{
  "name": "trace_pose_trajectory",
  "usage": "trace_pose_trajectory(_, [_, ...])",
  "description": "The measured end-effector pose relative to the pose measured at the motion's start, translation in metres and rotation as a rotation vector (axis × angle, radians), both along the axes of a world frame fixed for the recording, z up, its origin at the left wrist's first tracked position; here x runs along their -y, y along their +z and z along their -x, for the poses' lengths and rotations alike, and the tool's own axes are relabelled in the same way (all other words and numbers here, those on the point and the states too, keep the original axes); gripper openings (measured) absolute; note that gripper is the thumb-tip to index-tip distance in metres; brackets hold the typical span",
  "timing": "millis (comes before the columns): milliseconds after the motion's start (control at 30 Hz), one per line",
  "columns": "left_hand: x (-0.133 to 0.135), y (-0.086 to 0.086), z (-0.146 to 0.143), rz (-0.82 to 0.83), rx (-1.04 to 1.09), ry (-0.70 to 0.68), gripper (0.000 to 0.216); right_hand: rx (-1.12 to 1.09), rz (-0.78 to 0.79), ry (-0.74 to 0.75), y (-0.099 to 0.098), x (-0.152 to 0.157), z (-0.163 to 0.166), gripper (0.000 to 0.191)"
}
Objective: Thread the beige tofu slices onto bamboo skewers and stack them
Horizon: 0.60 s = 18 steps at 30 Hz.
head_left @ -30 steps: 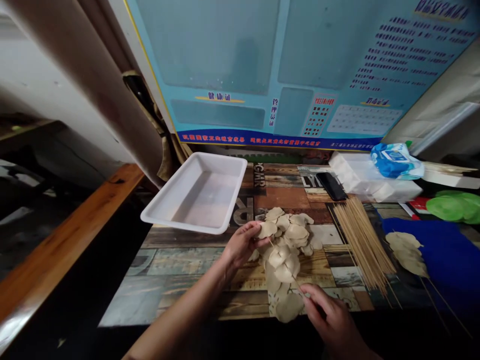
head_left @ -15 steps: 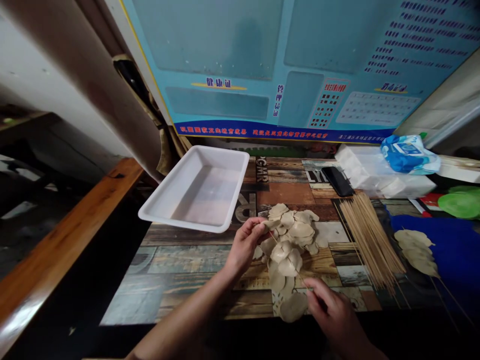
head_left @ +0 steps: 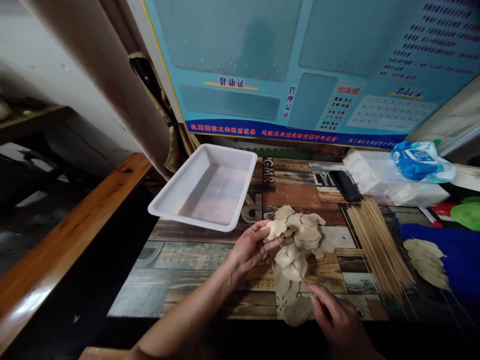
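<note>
My left hand (head_left: 252,245) pinches a pale, thin round slice (head_left: 276,229) between thumb and fingers, at the tip end of a wooden skewer. My right hand (head_left: 335,312) is closed on the lower end of that skewer (head_left: 305,281). Several slices (head_left: 291,261) are threaded along it, overlapping each other. Behind and beneath lies a loose pile of the same beige slices (head_left: 307,234). More slices (head_left: 298,311) lie at the table's front edge, close to my right hand. What the slices are made of I cannot tell.
A white plastic tub (head_left: 195,220) stands at the back left. Right of the pile lies a bundle of bare skewers (head_left: 380,250), with a black phone (head_left: 344,186) behind it. Threaded skewers (head_left: 427,262) rest on a blue sheet (head_left: 457,250). Tissue packs (head_left: 375,172) sit at the back right.
My left hand has turned the slice so its flat face shows, and its fingers have spread beneath it. My right hand keeps its hold on the skewer. The whole view has shifted slightly.
</note>
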<state>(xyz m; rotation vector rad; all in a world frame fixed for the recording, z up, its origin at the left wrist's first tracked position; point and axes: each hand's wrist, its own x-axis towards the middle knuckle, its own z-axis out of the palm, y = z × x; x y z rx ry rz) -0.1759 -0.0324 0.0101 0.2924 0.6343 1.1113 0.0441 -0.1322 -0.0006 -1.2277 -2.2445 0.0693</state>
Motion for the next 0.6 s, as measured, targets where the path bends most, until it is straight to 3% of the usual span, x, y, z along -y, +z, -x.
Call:
trace_pose_trajectory(167, [0.003, 0.004, -0.002, 0.054, 0.04, -0.048, 0.017, 0.015, -0.069, -0.003, -0.006, -0.002, -0.002, 0.022])
trace_pose_trajectory(300, [0.005, 0.006, -0.005, 0.047, 0.031, -0.052, 0.02, 0.029, -0.026, -0.018, -0.007, -0.003, -0.001, 0.023])
trace_pose_trajectory(600, [0.009, -0.004, -0.009, -0.203, -0.217, 0.19, 0.023, 0.002, -0.003, -0.065, 0.003, -0.002, 0.008, 0.022])
